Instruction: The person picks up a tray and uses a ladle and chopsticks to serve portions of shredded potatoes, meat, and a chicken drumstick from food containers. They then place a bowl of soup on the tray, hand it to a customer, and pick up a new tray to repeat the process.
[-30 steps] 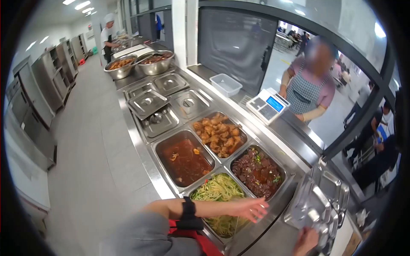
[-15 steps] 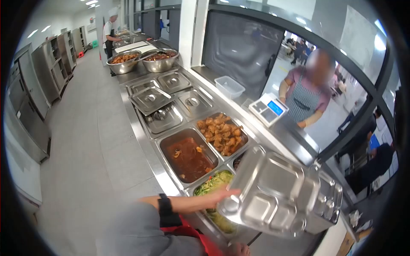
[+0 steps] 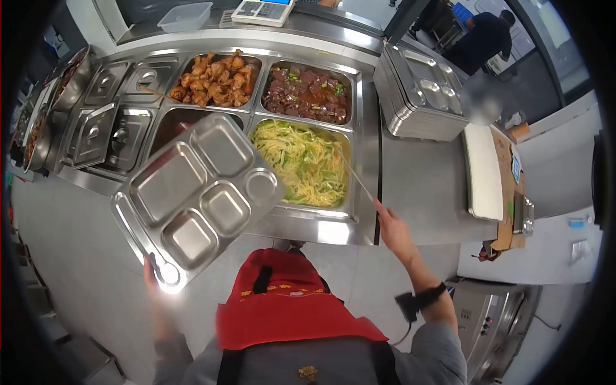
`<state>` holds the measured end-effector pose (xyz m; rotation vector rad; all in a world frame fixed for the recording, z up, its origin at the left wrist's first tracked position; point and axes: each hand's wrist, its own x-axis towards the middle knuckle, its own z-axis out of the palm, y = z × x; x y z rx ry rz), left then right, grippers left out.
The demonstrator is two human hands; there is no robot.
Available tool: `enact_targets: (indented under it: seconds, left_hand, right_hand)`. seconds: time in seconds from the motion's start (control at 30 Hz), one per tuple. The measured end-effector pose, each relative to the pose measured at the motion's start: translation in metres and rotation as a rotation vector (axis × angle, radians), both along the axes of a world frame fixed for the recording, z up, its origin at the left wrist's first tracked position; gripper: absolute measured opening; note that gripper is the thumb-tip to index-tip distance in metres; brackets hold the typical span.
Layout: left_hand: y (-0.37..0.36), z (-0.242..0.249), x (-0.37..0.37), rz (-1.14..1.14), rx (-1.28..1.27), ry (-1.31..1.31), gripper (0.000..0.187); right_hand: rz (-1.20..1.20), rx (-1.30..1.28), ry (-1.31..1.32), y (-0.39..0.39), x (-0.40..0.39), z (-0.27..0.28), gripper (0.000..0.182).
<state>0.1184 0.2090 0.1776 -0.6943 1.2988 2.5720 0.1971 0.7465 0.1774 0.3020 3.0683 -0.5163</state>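
Observation:
My left hand [image 3: 152, 279], partly blurred, grips the lower corner of an empty steel compartment tray [image 3: 192, 192]. The tray is tilted and covers part of a pan of reddish-brown sauce [image 3: 183, 122]. My right hand [image 3: 394, 230] is closed round the long thin handle of a serving utensil [image 3: 359, 179]. Its far end reaches into the pan of shredded green and yellow vegetables [image 3: 301, 160], where its head is hidden. Behind that pan are dark brown chunks in sauce [image 3: 305, 93]; browned chicken pieces [image 3: 215, 80] fill the pan to their left.
A stack of steel compartment trays [image 3: 410, 96] stands right of the pans. Steel lids [image 3: 131, 128] cover pans at left, beside metal bowls [image 3: 74, 80]. A scale [image 3: 263, 11] and a plastic box [image 3: 185, 17] sit on the back ledge. A white slab-like item [image 3: 484, 170] lies at right.
My view has swung right and down. The compartment tray has moved left and is now in my left hand. My right hand now holds the utensil in the vegetables.

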Motion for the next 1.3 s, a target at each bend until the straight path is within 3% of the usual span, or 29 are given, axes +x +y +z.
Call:
enact_targets:
  seconds: [0.07, 0.13, 0.23, 0.37, 0.43, 0.47, 0.5, 0.53, 0.63, 0.73, 0.93, 1.03, 1.13, 1.2, 1.3]
  left_hand:
    - [-0.027, -0.021, 0.023, -0.120, 0.202, 0.027, 0.036]
    - [-0.036, -0.042, 0.045, 0.067, -0.002, -0.091, 0.034]
    - [-0.051, -0.059, 0.079, -0.054, 0.120, -0.081, 0.035]
    - [-0.029, -0.067, 0.106, 0.179, -0.078, -0.153, 0.036]
    - [-0.042, -0.096, 0.123, 0.164, -0.118, -0.219, 0.037]
    - [-0.050, -0.104, 0.126, 0.147, -0.147, -0.246, 0.037]
    - [-0.023, -0.068, 0.117, 0.136, -0.032, -0.179, 0.038]
    - [-0.022, -0.069, 0.119, 0.107, -0.094, -0.191, 0.036]
    - [-0.018, -0.082, 0.126, 0.083, -0.355, -0.190, 0.025]
    - [0.010, -0.060, 0.119, 0.123, -0.188, -0.188, 0.021]
    - [0.016, -0.070, 0.136, 0.247, -0.452, -0.148, 0.025]
    - [0.039, -0.042, 0.118, 0.245, -0.316, -0.133, 0.025]
    - [0.068, -0.017, 0.092, 0.306, -0.178, -0.141, 0.026]
    - [0.070, -0.023, 0.073, 0.177, -0.204, -0.113, 0.049]
    - [0.093, -0.019, 0.039, 0.224, -0.162, -0.069, 0.052]
  right_hand:
    - [0.058, -0.070, 0.054, 0.003, -0.002, -0.019, 0.046]
    - [0.164, -0.205, 0.196, 0.000, -0.004, -0.023, 0.046]
    - [-0.332, -0.746, -0.467, -0.013, 0.009, 0.052, 0.047]
    - [-0.501, -1.139, -0.592, -0.020, -0.002, 0.057, 0.049]
    - [-0.539, -1.344, -0.619, -0.020, -0.007, 0.045, 0.049]
    - [-0.498, -1.253, -0.620, -0.017, -0.007, 0.048, 0.048]
    - [-0.467, -1.162, -0.614, -0.008, -0.002, 0.060, 0.048]
    - [-0.441, -1.066, -0.608, 0.002, 0.003, 0.068, 0.047]
    - [-0.011, -0.428, -0.198, 0.029, 0.010, 0.050, 0.043]
    - [0.080, -0.141, -0.131, 0.040, 0.000, 0.026, 0.041]
    - [-0.413, -1.032, -0.639, 0.009, 0.011, 0.068, 0.043]
    - [-0.560, -1.562, -0.667, 0.012, -0.002, 0.049, 0.042]
    - [-0.608, -1.810, -0.641, 0.012, 0.009, 0.033, 0.040]
    - [-0.636, -1.791, -0.601, 0.015, 0.025, 0.042, 0.039]
    - [-0.645, -1.837, -0.523, 0.022, 0.046, 0.055, 0.039]
